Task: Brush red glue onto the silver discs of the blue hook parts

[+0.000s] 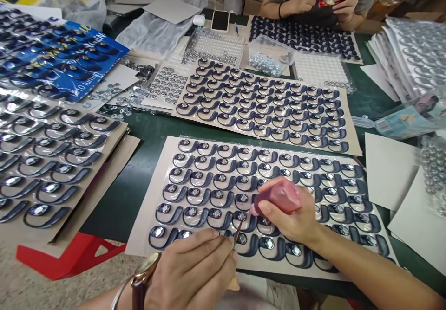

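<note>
My left hand (195,268), with a watch (148,264) on its wrist, is closed around a thin dark pointed tool (239,231); its grip is mostly hidden. My right hand (296,219) wraps around a pink squeeze bottle (280,195), nozzle pointing left. Tool tip and nozzle come close together over one dark blue curved piece (250,222) with a shiny round stone at its end. Rows of such pieces lie under clear film on a beige card (144,222) below both hands. Whether the nozzle touches the piece I cannot tell.
Another filled card (268,106) lies behind, and stacked cards (45,161) stand at left. Farther back are a clear tub of stones (266,64), stone trays (214,45) and a phone (220,21). Across the green table (139,180), a person's hands (343,10) hold something red.
</note>
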{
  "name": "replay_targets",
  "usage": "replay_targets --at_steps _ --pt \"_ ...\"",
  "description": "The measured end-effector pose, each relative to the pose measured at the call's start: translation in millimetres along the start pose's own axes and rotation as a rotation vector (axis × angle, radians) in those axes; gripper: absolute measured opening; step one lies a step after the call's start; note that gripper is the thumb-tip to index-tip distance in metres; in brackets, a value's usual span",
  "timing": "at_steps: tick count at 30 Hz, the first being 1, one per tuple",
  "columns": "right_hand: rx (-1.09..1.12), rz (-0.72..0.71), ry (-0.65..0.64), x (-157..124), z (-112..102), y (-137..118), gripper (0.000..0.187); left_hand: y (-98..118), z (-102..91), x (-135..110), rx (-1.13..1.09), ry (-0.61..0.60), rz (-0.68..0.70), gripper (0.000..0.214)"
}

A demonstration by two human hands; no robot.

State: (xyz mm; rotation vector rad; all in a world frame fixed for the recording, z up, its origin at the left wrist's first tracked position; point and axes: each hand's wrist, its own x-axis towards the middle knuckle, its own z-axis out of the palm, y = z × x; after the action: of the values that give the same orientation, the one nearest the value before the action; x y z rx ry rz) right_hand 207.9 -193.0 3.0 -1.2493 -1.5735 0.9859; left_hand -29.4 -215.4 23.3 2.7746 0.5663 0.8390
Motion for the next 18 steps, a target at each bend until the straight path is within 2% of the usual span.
replay_targets --at_steps 8,13,18 --pt "-0.091 -0.17 -0.029 -1 10 10 0.025 3 7.7 -5 0.128 -0.067 0.072 0.019" --pt "-0.163 -0.289 0.046 3 11 7 0.025 9 7.1 -3 0.161 -0.111 0.043 0.023" --pt "-0.199 -0.331 0.11 3 10 8 0.023 7 7.0 0 0.145 -0.085 0.062 0.023"
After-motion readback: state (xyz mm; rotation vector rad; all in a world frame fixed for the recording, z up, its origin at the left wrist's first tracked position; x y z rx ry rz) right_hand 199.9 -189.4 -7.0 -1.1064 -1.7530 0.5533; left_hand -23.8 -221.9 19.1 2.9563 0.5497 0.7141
